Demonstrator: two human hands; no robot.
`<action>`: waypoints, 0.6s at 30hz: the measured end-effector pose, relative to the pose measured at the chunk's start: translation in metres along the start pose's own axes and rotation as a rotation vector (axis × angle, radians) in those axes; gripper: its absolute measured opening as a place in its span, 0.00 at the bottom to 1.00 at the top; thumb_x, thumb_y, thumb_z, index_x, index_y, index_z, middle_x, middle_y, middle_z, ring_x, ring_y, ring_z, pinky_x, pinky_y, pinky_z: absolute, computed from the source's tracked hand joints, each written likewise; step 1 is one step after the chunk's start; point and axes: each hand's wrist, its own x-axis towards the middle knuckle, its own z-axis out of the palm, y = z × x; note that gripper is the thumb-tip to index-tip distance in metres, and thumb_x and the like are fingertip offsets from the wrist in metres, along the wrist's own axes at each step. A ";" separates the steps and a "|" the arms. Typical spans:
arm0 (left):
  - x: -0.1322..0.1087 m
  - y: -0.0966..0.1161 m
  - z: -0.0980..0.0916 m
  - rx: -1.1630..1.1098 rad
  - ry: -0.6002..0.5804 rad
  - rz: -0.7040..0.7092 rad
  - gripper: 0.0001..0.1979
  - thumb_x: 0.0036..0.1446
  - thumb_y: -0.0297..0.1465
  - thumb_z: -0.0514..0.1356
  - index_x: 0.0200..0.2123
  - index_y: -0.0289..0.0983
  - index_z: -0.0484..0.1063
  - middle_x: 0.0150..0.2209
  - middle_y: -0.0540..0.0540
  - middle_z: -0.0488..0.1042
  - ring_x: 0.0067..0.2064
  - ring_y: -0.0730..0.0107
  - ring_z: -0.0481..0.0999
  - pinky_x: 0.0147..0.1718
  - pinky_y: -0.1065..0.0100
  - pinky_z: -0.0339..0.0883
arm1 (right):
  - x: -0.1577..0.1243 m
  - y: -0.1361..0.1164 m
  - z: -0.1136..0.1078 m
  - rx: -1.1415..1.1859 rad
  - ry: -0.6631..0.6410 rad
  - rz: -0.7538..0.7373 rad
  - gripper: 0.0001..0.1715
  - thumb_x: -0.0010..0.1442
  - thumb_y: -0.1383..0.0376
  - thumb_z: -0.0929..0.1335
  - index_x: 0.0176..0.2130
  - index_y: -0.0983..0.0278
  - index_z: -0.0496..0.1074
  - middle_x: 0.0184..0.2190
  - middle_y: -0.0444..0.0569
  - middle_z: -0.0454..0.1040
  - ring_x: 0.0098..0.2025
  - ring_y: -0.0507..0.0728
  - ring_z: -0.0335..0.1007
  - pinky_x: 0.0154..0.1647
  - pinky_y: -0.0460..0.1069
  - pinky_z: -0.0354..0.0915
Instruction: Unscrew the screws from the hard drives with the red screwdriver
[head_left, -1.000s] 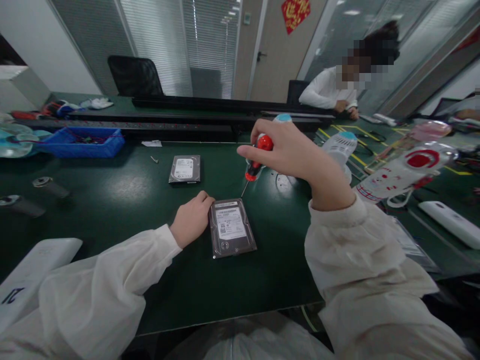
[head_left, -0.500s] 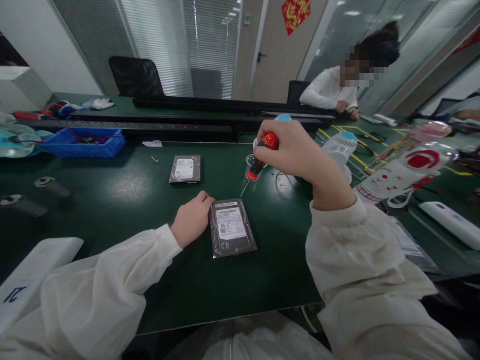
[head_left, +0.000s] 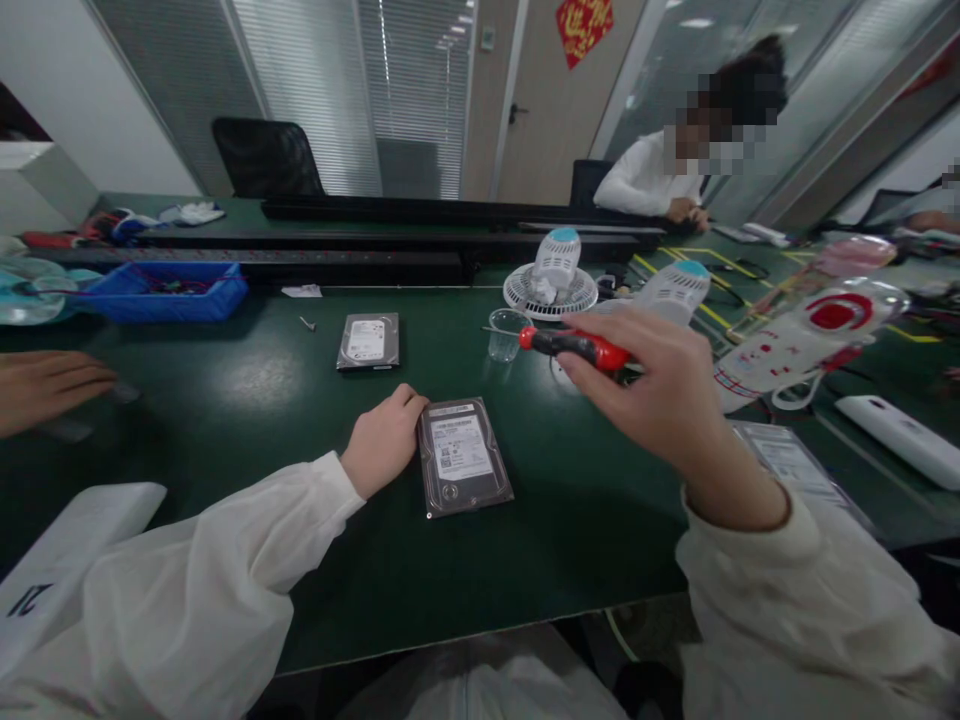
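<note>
A hard drive (head_left: 463, 455) lies label up on the green table (head_left: 247, 390) in front of me. My left hand (head_left: 384, 437) rests curled against the drive's left edge, steadying it. My right hand (head_left: 660, 395) is raised to the right of the drive and closed round a red-handled screwdriver (head_left: 574, 346). The screwdriver lies nearly level, its tip pointing left over a small clear plastic cup (head_left: 506, 334).
A second hard drive (head_left: 368, 340) lies farther back, a loose screw (head_left: 307, 323) and a blue bin (head_left: 169, 290) beyond it. Small white fans (head_left: 551, 275) and packaged items (head_left: 806, 345) crowd the right. Another person's hand (head_left: 45, 385) reaches in at the left. A co-worker sits across the far table.
My right hand has swung the screwdriver from upright over the drive's top corner to level, moving right and down. Another person's hand has appeared at the left edge.
</note>
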 end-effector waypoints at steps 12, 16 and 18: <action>0.000 -0.004 0.006 -0.026 0.031 0.017 0.15 0.75 0.28 0.50 0.54 0.36 0.75 0.54 0.40 0.73 0.48 0.60 0.81 0.42 0.63 0.79 | -0.139 -0.037 0.017 -0.296 -0.162 -0.087 0.16 0.69 0.65 0.69 0.53 0.72 0.76 0.36 0.54 0.76 0.34 0.56 0.74 0.30 0.49 0.69; -0.001 -0.004 0.006 -0.029 0.037 0.011 0.15 0.74 0.27 0.50 0.54 0.37 0.75 0.54 0.40 0.73 0.48 0.60 0.81 0.41 0.64 0.78 | -0.143 -0.046 0.020 -0.257 -0.363 -0.028 0.18 0.69 0.60 0.68 0.51 0.71 0.78 0.37 0.55 0.78 0.34 0.58 0.77 0.27 0.51 0.71; -0.001 -0.003 0.005 -0.033 0.034 0.013 0.15 0.74 0.27 0.50 0.54 0.37 0.75 0.54 0.40 0.73 0.48 0.60 0.81 0.41 0.65 0.78 | -0.142 -0.047 0.020 -0.219 -0.451 0.005 0.22 0.68 0.56 0.69 0.52 0.70 0.78 0.39 0.57 0.79 0.36 0.60 0.79 0.29 0.52 0.74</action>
